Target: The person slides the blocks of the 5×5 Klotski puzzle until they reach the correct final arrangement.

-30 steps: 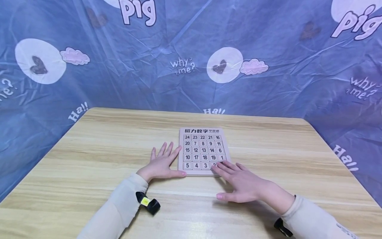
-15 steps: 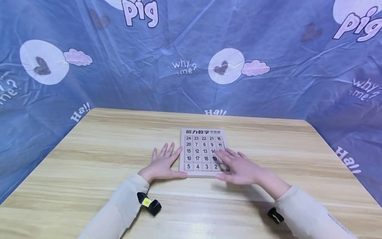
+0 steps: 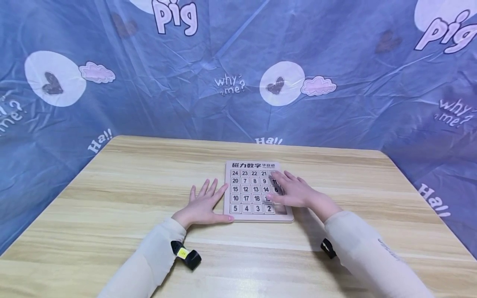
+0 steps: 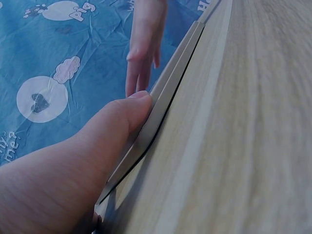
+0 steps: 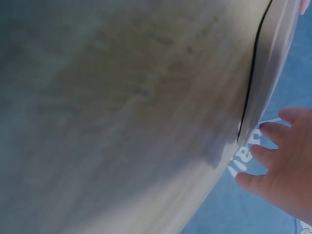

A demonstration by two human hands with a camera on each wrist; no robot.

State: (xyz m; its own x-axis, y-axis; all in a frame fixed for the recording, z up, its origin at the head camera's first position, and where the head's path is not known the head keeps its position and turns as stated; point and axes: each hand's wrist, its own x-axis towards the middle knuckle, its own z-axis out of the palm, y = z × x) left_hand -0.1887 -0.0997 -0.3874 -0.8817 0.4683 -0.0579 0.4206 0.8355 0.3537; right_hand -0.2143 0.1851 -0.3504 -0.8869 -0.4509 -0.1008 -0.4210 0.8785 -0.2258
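A pinkish number slide puzzle (image 3: 257,217) lies on the table in the head view, with rows of square numbered tiles. Its bottom right slot (image 3: 280,209) shows bare. My left hand (image 3: 201,209) rests at the puzzle's left side, fingers spread, thumb on the lower left corner; in the left wrist view that thumb (image 4: 112,124) lies along the frame's edge. Over the right-hand column is my right hand (image 3: 298,193), its fingers extended and fingertips near the top right tiles, hiding part of them. From the right wrist, the fingers (image 5: 265,156) appear spread above the puzzle's side edge.
The puzzle sits on a light wood-grain table (image 3: 149,165). Behind it hangs a blue printed cloth (image 3: 179,103) that reaches the table's back and sides. A black camera strap (image 3: 186,255) is on the left sleeve, and another black piece (image 3: 328,248) is under the right wrist.
My right hand has moved away from me, from the puzzle's lower right corner up toward its top right tiles, uncovering the bare bottom right slot. The left hand has stayed put.
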